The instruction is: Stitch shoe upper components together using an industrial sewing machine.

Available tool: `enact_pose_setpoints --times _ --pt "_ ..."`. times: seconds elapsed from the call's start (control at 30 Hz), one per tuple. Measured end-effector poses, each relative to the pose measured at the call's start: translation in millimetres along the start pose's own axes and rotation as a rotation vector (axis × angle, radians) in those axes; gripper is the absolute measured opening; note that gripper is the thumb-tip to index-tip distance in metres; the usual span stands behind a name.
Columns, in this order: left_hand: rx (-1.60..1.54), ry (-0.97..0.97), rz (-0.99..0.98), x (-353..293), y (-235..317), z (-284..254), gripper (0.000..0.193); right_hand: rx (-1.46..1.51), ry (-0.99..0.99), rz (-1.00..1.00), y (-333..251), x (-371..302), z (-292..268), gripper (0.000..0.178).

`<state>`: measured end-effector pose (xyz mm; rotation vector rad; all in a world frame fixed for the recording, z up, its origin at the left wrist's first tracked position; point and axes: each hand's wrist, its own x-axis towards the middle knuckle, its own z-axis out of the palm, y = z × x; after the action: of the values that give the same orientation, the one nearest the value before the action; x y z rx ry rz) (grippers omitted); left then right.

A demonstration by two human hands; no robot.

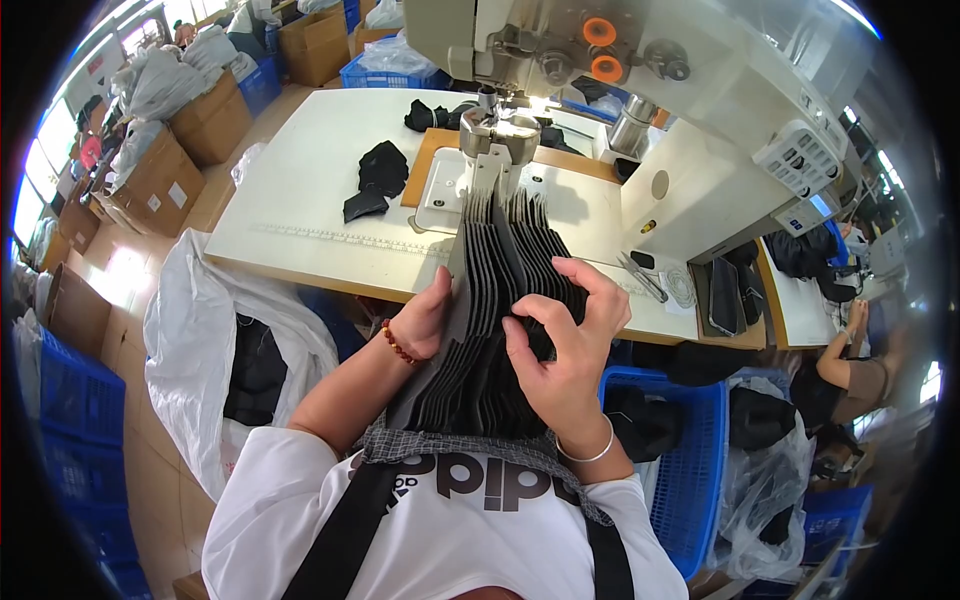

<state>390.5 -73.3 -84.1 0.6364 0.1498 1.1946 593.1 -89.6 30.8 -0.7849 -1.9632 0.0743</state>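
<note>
A thick stack of black fabric pieces (480, 290) leans between my body and the sewing machine table. Its layers fan out in two rows, with pale frayed ends at the top. My left hand (425, 315) grips the stack's left side, thumb upward, with the other fingers hidden behind it. Over the right row, my right hand (568, 345) is curled, thumb and index finger pinched together at the layers' edges. Its other fingers bend against the right side. Just beyond the stack is the sewing machine head (500, 135).
Crumpled black pieces (382, 172) lie on the white table (290, 180), which has a ruler strip (345, 240). Scissors (645, 278) and a dark phone-like object (722, 297) are at right. A blue basket (710, 440) and a white sack (190, 340) flank me. A co-worker's arm (838, 350) shows far right.
</note>
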Motion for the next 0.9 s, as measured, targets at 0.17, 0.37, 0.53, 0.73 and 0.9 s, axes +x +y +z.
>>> enact_pose_setpoints --times 0.17,0.37,0.53,0.73,0.9 --pt "-0.01 -0.018 0.006 0 -2 -1 0.077 -0.063 -0.003 -0.062 -4 1 -1 0.023" --pt "0.097 0.017 0.013 1 -2 -2 0.087 -0.079 -0.022 -0.034 -7 -1 -2 0.022" --pt "0.217 0.08 -0.016 0 0 9 0.098 -0.094 -0.03 -0.014 -7 -2 -1 0.022" --pt "0.154 0.053 -0.029 -1 -2 2 0.097 -0.078 -0.04 -0.011 -10 -2 -2 0.022" --pt "0.211 0.099 -0.017 -2 -1 5 0.093 -0.126 -0.055 -0.065 -15 -5 -1 0.022"
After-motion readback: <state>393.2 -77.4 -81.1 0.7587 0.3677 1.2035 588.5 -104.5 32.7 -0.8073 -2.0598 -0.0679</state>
